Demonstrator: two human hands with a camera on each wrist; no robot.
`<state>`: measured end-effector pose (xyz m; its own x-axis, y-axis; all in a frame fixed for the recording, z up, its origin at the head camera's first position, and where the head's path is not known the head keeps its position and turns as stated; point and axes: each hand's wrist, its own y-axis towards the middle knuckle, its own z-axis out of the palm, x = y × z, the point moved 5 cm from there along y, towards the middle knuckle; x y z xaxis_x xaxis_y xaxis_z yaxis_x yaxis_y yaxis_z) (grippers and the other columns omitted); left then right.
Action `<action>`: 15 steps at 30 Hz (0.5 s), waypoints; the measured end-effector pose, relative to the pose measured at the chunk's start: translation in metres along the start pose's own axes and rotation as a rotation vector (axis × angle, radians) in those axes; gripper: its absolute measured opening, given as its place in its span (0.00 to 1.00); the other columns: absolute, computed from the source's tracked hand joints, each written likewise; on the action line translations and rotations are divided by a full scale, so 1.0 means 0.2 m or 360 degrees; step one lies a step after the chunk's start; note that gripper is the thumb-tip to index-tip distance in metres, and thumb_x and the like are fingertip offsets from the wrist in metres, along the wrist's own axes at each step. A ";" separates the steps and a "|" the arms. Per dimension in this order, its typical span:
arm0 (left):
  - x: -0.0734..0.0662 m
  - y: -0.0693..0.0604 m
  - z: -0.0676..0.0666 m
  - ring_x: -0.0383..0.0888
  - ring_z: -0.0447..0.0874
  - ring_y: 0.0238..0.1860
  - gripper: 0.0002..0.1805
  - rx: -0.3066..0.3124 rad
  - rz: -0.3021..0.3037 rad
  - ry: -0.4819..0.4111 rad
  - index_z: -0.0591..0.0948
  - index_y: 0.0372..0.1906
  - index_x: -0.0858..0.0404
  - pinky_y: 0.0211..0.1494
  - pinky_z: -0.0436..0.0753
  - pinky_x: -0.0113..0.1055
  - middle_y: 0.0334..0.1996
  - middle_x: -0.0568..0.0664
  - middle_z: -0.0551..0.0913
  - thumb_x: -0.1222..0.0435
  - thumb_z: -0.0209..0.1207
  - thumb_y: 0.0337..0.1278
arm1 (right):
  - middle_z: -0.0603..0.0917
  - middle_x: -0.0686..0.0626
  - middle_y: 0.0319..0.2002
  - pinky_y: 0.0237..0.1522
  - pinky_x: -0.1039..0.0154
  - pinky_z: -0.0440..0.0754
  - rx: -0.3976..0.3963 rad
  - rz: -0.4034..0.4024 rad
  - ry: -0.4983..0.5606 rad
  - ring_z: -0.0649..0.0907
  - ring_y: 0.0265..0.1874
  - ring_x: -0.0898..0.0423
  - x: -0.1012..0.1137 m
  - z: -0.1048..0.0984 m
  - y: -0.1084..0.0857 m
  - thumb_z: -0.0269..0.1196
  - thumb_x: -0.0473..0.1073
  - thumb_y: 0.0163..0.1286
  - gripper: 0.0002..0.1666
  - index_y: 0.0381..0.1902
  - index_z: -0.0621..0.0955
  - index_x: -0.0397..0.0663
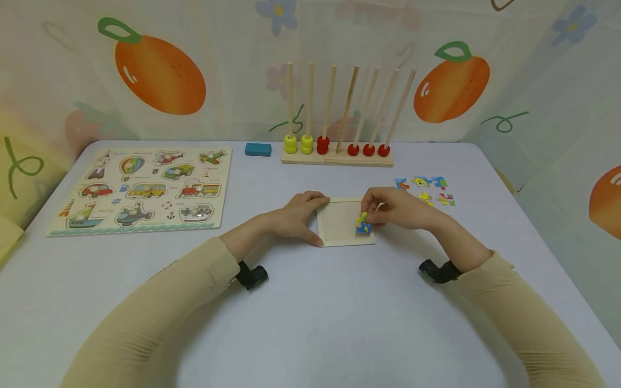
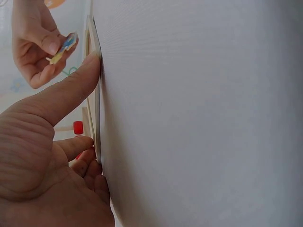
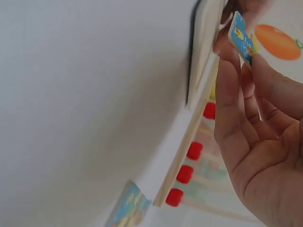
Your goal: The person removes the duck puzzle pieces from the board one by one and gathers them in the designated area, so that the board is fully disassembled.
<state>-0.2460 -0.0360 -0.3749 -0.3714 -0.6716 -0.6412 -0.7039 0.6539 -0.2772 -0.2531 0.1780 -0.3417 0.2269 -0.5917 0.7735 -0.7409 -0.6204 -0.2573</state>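
Observation:
A pale wooden puzzle board [image 1: 339, 223] with a raised rim lies flat on the table. My left hand [image 1: 297, 215] rests at its left side, thumb on the near corner and fingertips at the far corner. In the left wrist view the left thumb [image 2: 78, 87] lies fairly straight against the board's edge. Above the board's right part, my right hand [image 1: 395, 209] pinches a blue and yellow jigsaw piece [image 1: 363, 224] between thumb and fingers. The right wrist view shows that piece [image 3: 240, 38] tilted, its printed face visible, apart from the board.
Several loose jigsaw pieces [image 1: 424, 182] lie beyond the right hand. A bead rack [image 1: 337, 157] with upright pegs and yellow and red beads stands at the back. A blue block [image 1: 258, 150] sits beside it. At left lies a vehicle peg puzzle [image 1: 145, 188].

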 end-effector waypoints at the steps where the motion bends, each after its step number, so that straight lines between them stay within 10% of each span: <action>1: 0.00 0.00 0.00 0.56 0.46 0.78 0.55 0.0000 0.0001 0.0003 0.53 0.78 0.61 0.80 0.55 0.54 0.78 0.55 0.50 0.53 0.71 0.50 | 0.79 0.43 0.34 0.41 0.61 0.87 -0.0014 -0.0002 0.0026 0.85 0.34 0.49 0.00 -0.01 -0.01 0.61 0.34 0.70 0.06 0.44 0.77 0.40; 15: 0.00 0.00 0.00 0.55 0.45 0.79 0.55 -0.0004 0.0004 -0.0003 0.53 0.78 0.60 0.80 0.55 0.54 0.78 0.54 0.50 0.53 0.71 0.50 | 0.77 0.40 0.41 0.40 0.65 0.87 -0.0267 0.0056 -0.0046 0.85 0.35 0.49 -0.06 -0.26 -0.16 0.60 0.36 0.71 0.11 0.48 0.75 0.35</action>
<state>-0.2454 -0.0361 -0.3747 -0.3720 -0.6693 -0.6431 -0.7047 0.6546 -0.2737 -0.2648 0.2315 -0.3123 0.2150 -0.6278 0.7481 -0.8434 -0.5056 -0.1819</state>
